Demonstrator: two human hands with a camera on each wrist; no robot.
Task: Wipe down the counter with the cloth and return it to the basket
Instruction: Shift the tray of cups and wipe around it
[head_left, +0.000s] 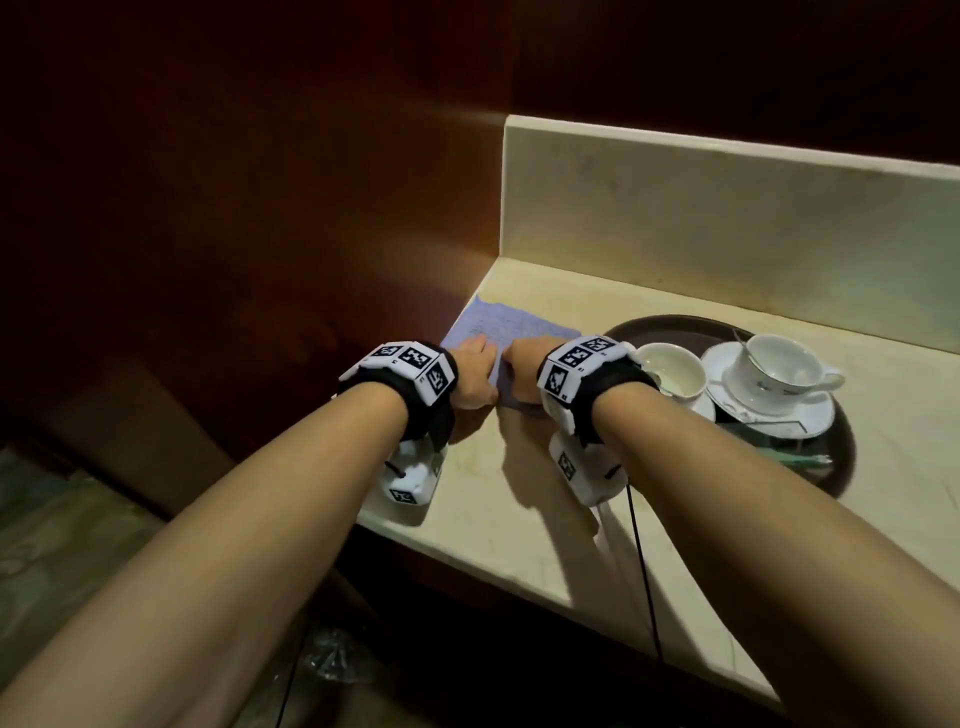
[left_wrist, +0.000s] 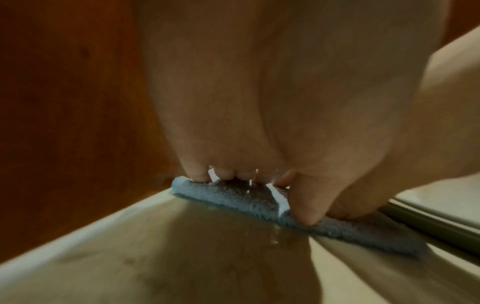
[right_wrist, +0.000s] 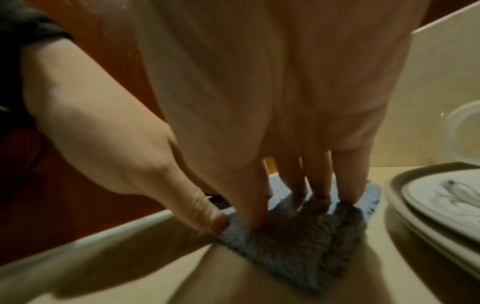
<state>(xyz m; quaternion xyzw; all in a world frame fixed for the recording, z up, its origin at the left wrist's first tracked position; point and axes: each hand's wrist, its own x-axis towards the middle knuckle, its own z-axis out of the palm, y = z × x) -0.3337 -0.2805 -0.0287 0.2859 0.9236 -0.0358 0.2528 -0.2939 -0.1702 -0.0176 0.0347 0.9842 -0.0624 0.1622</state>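
Note:
A blue terry cloth (head_left: 519, 327) lies flat on the cream stone counter (head_left: 519, 509), in its far left corner against the wood wall. Both hands rest on the cloth's near edge, side by side. My left hand (head_left: 480, 366) presses its fingertips (left_wrist: 197, 176) and thumb down on the cloth (left_wrist: 233, 198). My right hand (head_left: 522, 366) presses straight, spread fingers (right_wrist: 319, 185) onto the cloth (right_wrist: 298, 242). The left thumb (right_wrist: 217, 223) touches the cloth edge beside the right hand (right_wrist: 291, 209). No basket is in view.
Just right of the cloth sits a dark round tray (head_left: 675, 321) with a white cup (head_left: 670, 371) and a second cup on a saucer (head_left: 779, 364). A stone backsplash (head_left: 727, 223) stands behind. The wood wall (head_left: 260, 208) bounds the left; the counter's front edge drops to the floor.

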